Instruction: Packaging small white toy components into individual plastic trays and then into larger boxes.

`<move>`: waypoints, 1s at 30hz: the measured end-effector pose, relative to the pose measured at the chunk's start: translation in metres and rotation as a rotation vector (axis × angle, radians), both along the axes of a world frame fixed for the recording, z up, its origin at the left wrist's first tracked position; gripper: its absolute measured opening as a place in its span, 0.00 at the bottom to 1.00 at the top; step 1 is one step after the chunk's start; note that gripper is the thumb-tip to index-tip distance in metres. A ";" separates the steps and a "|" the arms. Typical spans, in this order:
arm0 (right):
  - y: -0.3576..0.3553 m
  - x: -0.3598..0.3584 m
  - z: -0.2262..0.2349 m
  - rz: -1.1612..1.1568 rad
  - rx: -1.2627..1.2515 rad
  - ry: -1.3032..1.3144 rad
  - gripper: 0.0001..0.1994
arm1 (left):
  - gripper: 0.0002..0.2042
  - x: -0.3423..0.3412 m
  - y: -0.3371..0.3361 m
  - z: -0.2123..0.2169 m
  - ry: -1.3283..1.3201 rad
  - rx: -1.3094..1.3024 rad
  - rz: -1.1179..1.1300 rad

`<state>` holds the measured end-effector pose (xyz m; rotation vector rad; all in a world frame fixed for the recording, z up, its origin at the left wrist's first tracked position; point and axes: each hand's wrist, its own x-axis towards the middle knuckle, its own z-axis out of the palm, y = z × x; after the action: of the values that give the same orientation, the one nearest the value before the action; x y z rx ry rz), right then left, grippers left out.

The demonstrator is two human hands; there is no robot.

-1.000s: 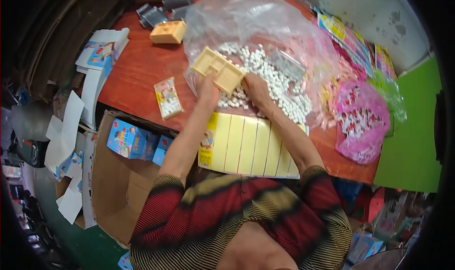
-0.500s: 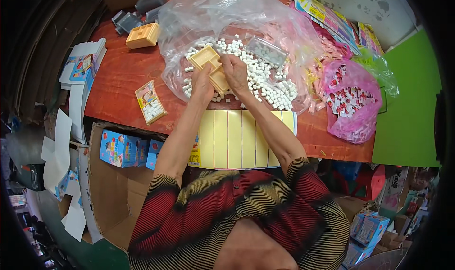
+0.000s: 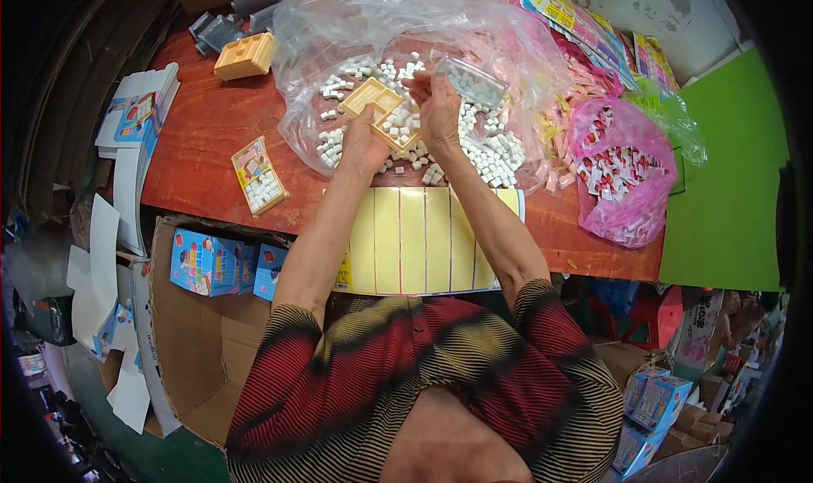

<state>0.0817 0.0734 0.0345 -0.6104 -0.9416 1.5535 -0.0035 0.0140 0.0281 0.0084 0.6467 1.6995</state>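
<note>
My left hand [image 3: 366, 148] grips a pale yellow plastic tray [image 3: 370, 98] by its near left side, the thumb on top. Several small white cubes sit in the tray's lower right compartment, while its upper left one holds none. Just right of the tray, my right hand [image 3: 440, 114] is raised with its fingers apart and nothing visible in them. Beneath and around both hands spreads a heap of white cubes [image 3: 495, 157] on a clear plastic bag [image 3: 364, 25]. A clear plastic case [image 3: 472, 83] lies on the heap beyond my right hand.
A filled case with cubes [image 3: 260, 178] lies at left on the red table [image 3: 195, 161]. Yellow trays [image 3: 244, 57] are stacked farther back. At right are pink pieces [image 3: 555, 157] and a pink bag of small packets [image 3: 627, 178]. A striped yellow sheet [image 3: 415, 237] hangs over the near edge.
White cubes now lie in the tray's lower right compartment. My right hand has let go of the tray and moved right, its fingers spreading; my left hand still holds it.
</note>
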 end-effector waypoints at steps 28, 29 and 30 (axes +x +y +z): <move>-0.026 0.107 -0.007 -0.228 0.664 -0.959 0.04 | 0.19 -0.007 -0.020 0.017 0.118 -0.080 -0.093; -0.023 0.130 -0.005 -0.212 0.661 -0.937 0.05 | 0.19 -0.006 -0.021 0.020 0.118 -0.089 -0.106; -0.019 0.157 -0.006 -0.260 0.685 -1.048 0.06 | 0.19 -0.005 -0.022 0.020 0.115 -0.098 -0.118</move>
<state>0.2389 0.0549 0.0282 -0.9949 -1.9574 0.5153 -0.0081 -0.0075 0.0486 0.0736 0.8000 1.5605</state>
